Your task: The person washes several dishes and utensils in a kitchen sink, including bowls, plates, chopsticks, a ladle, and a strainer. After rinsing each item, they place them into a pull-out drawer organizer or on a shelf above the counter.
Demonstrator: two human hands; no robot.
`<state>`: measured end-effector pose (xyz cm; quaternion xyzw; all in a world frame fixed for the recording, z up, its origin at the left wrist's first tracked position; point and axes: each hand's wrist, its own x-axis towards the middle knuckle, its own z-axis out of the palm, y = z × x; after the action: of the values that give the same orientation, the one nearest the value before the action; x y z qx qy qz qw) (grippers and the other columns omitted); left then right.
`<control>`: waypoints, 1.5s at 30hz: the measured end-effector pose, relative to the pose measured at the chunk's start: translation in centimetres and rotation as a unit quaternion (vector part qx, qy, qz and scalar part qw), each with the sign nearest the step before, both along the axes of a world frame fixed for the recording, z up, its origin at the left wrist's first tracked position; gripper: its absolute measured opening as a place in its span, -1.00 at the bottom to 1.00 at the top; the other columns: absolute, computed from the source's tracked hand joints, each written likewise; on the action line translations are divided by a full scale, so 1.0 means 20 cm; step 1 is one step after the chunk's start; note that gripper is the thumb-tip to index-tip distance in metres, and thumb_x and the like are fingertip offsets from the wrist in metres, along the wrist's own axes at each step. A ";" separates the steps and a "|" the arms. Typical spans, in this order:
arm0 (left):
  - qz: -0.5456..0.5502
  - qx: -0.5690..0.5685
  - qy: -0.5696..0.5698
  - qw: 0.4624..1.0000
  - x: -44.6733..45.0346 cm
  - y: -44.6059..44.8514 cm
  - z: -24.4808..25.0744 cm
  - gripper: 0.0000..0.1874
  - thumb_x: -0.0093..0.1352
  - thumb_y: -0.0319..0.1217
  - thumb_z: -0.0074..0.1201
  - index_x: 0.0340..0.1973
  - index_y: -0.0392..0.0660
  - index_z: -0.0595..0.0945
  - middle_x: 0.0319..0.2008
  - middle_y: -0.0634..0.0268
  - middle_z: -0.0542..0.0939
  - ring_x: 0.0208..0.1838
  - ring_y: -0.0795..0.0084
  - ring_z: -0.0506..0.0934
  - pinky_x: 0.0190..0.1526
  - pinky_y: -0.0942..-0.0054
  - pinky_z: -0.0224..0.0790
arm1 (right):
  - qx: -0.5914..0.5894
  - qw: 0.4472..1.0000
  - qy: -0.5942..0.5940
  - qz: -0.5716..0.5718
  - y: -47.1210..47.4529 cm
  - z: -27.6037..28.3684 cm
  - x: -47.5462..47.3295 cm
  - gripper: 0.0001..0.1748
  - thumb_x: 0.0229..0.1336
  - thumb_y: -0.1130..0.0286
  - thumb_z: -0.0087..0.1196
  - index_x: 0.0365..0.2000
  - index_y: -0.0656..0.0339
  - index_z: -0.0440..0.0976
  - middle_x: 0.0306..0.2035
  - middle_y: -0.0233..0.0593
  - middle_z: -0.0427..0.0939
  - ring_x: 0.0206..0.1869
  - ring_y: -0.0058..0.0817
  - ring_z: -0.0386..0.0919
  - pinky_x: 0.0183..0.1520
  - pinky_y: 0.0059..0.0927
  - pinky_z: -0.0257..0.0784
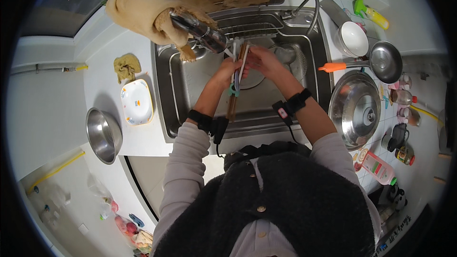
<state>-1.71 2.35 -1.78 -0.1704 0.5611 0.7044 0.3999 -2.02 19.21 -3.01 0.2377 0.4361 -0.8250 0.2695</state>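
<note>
My left hand [229, 71] is closed around a bundle of wooden chopsticks [232, 105] and pale-handled utensils over the sink [192, 89]. A teal piece [234, 89] shows among them below my fist. My right hand [263, 60] is beside the bundle's upper part, its fingers curled and partly hidden; I cannot tell whether they grip any of it. Above my left hand hangs a shiny metal cylinder [210, 39], partly wrapped in beige cloth [142, 16]. Behind my right hand, a metal ladle [285, 54] lies by a ribbed strainer [300, 66] in the sink.
Left of the sink are a crumpled cloth [127, 67], a patterned plate [137, 102] and a steel bowl [103, 135]. On the right stand white bowls [352, 39], an orange-handled pan [385, 62] and a large metal lid [355, 110]. A curved faucet [316, 10] rises at the back.
</note>
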 end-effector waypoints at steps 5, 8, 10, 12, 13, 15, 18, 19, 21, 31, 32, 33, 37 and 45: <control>0.129 0.163 -0.042 0.977 0.08 0.01 -0.10 -0.73 0.43 -0.42 -0.18 -0.03 -0.30 0.43 -0.23 0.19 0.54 -0.23 0.35 0.54 -0.17 0.38 0.48 | 0.032 0.996 -0.007 0.079 0.05 0.06 0.20 -0.58 0.15 0.17 0.06 -0.05 0.13 0.31 -0.14 -0.31 0.46 -0.02 -0.40 0.42 0.08 -0.21 0.29; 0.152 0.175 -0.033 0.972 0.10 -0.01 -0.12 -0.72 0.42 -0.45 -0.17 -0.01 -0.32 0.40 -0.20 0.14 0.53 -0.19 0.30 0.54 -0.14 0.34 0.48 | 0.004 0.990 -0.020 0.141 -0.04 0.11 0.30 -0.47 0.11 0.17 0.12 0.02 0.12 0.22 -0.14 -0.30 0.44 -0.05 -0.37 0.45 0.00 -0.17 0.36; 0.165 0.152 -0.020 0.974 0.11 -0.02 -0.12 -0.72 0.41 -0.48 -0.16 0.01 -0.33 0.38 -0.18 0.08 0.52 -0.14 0.25 0.54 -0.13 0.31 0.49 | -0.031 0.985 -0.011 0.167 -0.10 0.11 0.35 -0.45 0.11 0.17 0.13 0.03 0.11 0.18 -0.17 -0.30 0.43 -0.14 -0.38 0.49 -0.09 -0.18 0.41; 0.179 0.165 -0.027 0.970 0.12 -0.02 -0.11 -0.70 0.41 -0.50 -0.16 0.03 -0.35 0.35 -0.15 0.01 0.51 -0.10 0.20 0.53 -0.11 0.29 0.48 | -0.069 0.981 0.011 0.184 -0.14 0.10 0.39 -0.48 0.12 0.19 0.11 0.01 0.09 0.16 -0.22 -0.30 0.42 -0.24 -0.40 0.51 -0.19 -0.23 0.46; 0.183 0.178 -0.029 0.966 0.13 -0.02 -0.12 -0.69 0.40 -0.51 -0.16 0.04 -0.36 0.33 -0.13 -0.02 0.50 -0.08 0.18 0.52 -0.10 0.28 0.48 | -0.052 0.984 -0.003 0.171 -0.15 0.08 0.39 -0.53 0.15 0.20 0.08 0.00 0.08 0.18 -0.24 -0.31 0.43 -0.28 -0.42 0.51 -0.23 -0.28 0.46; 0.198 0.194 -0.044 0.960 0.14 0.00 -0.12 -0.68 0.40 -0.52 -0.16 0.04 -0.37 0.31 -0.10 -0.06 0.49 -0.05 0.13 0.51 -0.09 0.28 0.49 | -0.026 0.989 -0.021 0.144 -0.17 0.05 0.39 -0.63 0.21 0.23 0.01 -0.03 0.07 0.23 -0.27 -0.33 0.43 -0.36 -0.45 0.51 -0.30 -0.38 0.45; 0.190 0.171 -0.048 0.966 0.13 0.06 -0.13 -0.70 0.40 -0.52 -0.17 0.02 -0.37 0.29 -0.09 -0.08 0.49 -0.06 0.12 0.51 -0.10 0.26 0.48 | 0.008 0.989 -0.044 0.144 -0.16 0.02 0.38 -0.70 0.23 0.23 -0.03 -0.09 0.09 0.26 -0.36 -0.36 0.41 -0.47 -0.53 0.45 -0.44 -0.43 0.40; 0.186 0.140 -0.050 0.971 0.12 0.08 -0.13 -0.71 0.40 -0.52 -0.17 0.01 -0.37 0.29 -0.09 -0.07 0.50 -0.07 0.12 0.51 -0.11 0.26 0.48 | 0.004 0.989 -0.037 0.142 -0.15 0.01 0.38 -0.72 0.23 0.23 -0.03 -0.11 0.10 0.27 -0.38 -0.37 0.41 -0.50 -0.55 0.44 -0.47 -0.45 0.37; 0.152 0.066 -0.024 0.986 0.11 0.11 -0.12 -0.74 0.40 -0.48 -0.15 -0.04 -0.36 0.33 -0.11 -0.02 0.52 -0.10 0.16 0.52 -0.14 0.26 0.46 | 0.016 0.990 -0.044 0.135 -0.14 0.03 0.38 -0.76 0.23 0.24 -0.04 -0.16 0.11 0.29 -0.44 -0.38 0.39 -0.54 -0.60 0.41 -0.52 -0.48 0.33; -0.088 0.008 0.033 0.996 0.16 0.09 -0.01 -0.48 0.36 0.06 -0.12 -0.02 -0.11 0.42 -0.07 0.23 0.53 0.07 0.32 0.42 0.15 0.11 0.06 | 0.274 0.920 0.133 0.245 0.16 0.26 0.42 -0.59 0.15 0.11 0.04 -0.13 0.21 0.38 -0.47 -0.32 0.42 -0.54 -0.56 0.41 -0.55 -0.49 0.32; -0.111 0.020 0.027 0.993 0.18 0.07 0.00 -0.49 0.36 0.06 -0.11 -0.01 -0.09 0.43 -0.02 0.24 0.51 0.10 0.34 0.40 0.16 0.14 0.06 | 0.332 0.896 0.156 0.251 0.24 0.30 0.44 -0.56 0.15 0.12 0.05 -0.09 0.22 0.36 -0.45 -0.28 0.44 -0.52 -0.48 0.44 -0.53 -0.44 0.35; -0.132 0.048 0.030 0.990 0.19 0.05 -0.01 -0.49 0.35 0.06 -0.10 -0.01 -0.08 0.44 0.02 0.24 0.50 0.13 0.36 0.39 0.16 0.17 0.06 | 0.387 0.869 0.172 0.257 0.32 0.34 0.47 -0.53 0.15 0.12 0.05 -0.05 0.23 0.35 -0.44 -0.24 0.47 -0.50 -0.41 0.47 -0.51 -0.39 0.38; -0.155 -0.058 0.029 0.986 0.24 -0.01 -0.10 -0.55 0.36 -0.04 -0.06 0.00 -0.06 0.43 0.02 0.24 0.51 0.12 0.37 0.40 0.11 0.26 0.14 | 0.661 0.632 0.217 0.343 0.67 0.59 0.56 -0.61 0.13 0.23 0.04 -0.15 0.33 0.33 -0.24 0.06 0.52 -0.14 -0.03 0.51 -0.06 -0.14 0.39; -0.115 -0.092 0.049 0.988 0.25 -0.04 -0.30 -0.66 0.34 -0.17 -0.02 -0.06 -0.06 0.45 -0.18 0.28 0.58 -0.11 0.44 0.53 -0.10 0.40 0.31 | 0.716 0.539 0.173 0.408 0.91 0.71 0.65 -0.67 0.13 0.25 0.02 -0.20 0.30 0.33 -0.32 0.03 0.53 -0.17 -0.03 0.50 -0.12 -0.09 0.37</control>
<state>3.29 1.51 -7.74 -0.1061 0.6587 0.6062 0.4328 10.98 37.32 11.26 0.0004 0.9697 -0.0639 0.2358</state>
